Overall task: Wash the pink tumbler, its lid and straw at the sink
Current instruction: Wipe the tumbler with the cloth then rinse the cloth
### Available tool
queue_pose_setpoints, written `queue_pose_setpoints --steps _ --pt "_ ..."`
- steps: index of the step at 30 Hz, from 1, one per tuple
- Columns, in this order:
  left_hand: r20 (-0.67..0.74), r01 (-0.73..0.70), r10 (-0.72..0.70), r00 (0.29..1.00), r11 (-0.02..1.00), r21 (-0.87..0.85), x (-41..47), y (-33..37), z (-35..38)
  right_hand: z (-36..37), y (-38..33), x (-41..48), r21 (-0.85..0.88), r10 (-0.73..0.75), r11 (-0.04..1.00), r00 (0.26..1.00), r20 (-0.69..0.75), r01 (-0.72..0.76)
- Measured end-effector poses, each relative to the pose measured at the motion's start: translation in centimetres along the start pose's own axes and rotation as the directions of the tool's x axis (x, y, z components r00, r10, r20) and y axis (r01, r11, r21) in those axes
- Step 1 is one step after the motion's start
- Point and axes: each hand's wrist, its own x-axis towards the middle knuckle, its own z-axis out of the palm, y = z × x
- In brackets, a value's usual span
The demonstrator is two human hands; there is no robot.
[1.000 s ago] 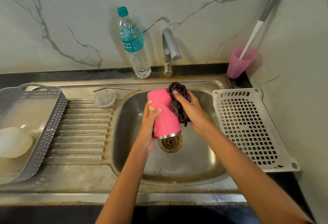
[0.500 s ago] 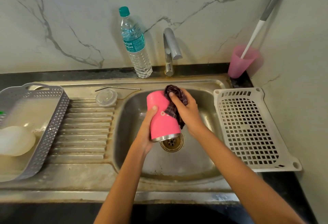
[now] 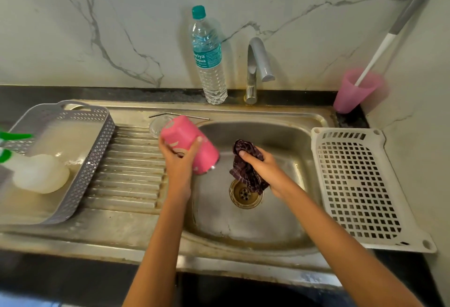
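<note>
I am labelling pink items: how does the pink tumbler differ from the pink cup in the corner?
The pink tumbler is opaque and bright; the pink cup is pale and translucent. The tumbler lies tilted in the left hand's grip; the cup stands upright on the counter. A long handle stands in the cup; nothing sticks out of the tumbler. Both are pink.
</note>
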Motion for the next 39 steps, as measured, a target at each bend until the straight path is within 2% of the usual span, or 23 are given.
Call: queue_pose_setpoints --steps 4,8,14,18,22,24,26,29,31,34,36,39 --pt "-0.18 -0.1 0.116 0.977 0.991 0.094 2.2 0.2 -4.7 0.4 0.4 0.7 0.013 0.053 0.999 0.998 -0.022 -0.053" --pt "-0.311 -0.156 0.218 0.925 0.964 0.214 3.5 -0.2 -8.4 1.1 1.1 0.7 0.036 0.061 0.998 0.998 -0.035 -0.06" --pt "-0.348 -0.193 0.3 0.888 0.931 0.311 5.1 -0.5 -9.5 1.8 1.2 1.0 0.166 0.11 0.981 0.991 -0.079 -0.096" --pt "-0.346 -0.211 0.329 0.879 0.918 0.335 5.4 -0.9 -9.4 2.0 0.6 1.4 0.189 0.104 0.978 0.991 -0.081 -0.087" --pt "-0.407 -0.265 0.455 0.792 0.857 0.442 2.9 -0.3 -7.8 2.0 0.1 1.5 0.211 0.096 0.975 0.992 -0.083 -0.077" --pt "-0.36 -0.364 0.574 0.735 0.783 0.505 1.1 0.1 -6.2 1.9 -0.1 1.5 0.218 0.097 0.973 0.992 -0.084 -0.077" --pt "-0.236 -0.472 0.668 0.706 0.692 0.547 -0.1 -0.1 -4.6 1.9 -0.3 1.3 0.221 0.098 0.972 0.992 -0.081 -0.078" --pt "-0.008 -0.544 0.671 0.742 0.608 0.578 0.3 -0.5 -1.9 1.9 -0.5 1.2 0.223 0.095 0.972 0.992 -0.079 -0.075" --pt "0.048 -0.489 0.578 0.815 0.641 0.592 1.8 -0.7 -0.3 1.9 -0.5 1.2 0.223 0.088 0.973 0.992 -0.088 -0.067" --pt "-0.051 -0.3 0.449 0.892 0.672 0.677 5.9 -1.0 0.7 2.1 -0.4 1.1 0.215 0.082 0.974 0.994 -0.079 -0.063" --pt "-0.129 -0.142 0.352 0.927 0.649 0.748 9.0 -1.0 0.6 2.1 -0.3 1.1 0.226 0.084 0.972 0.994 -0.07 -0.066" --pt "-0.221 0.03 0.267 0.938 0.574 0.818 12.5 -1.3 -0.1 2.0 -0.4 1.3 0.264 0.108 0.961 0.992 -0.066 -0.087"
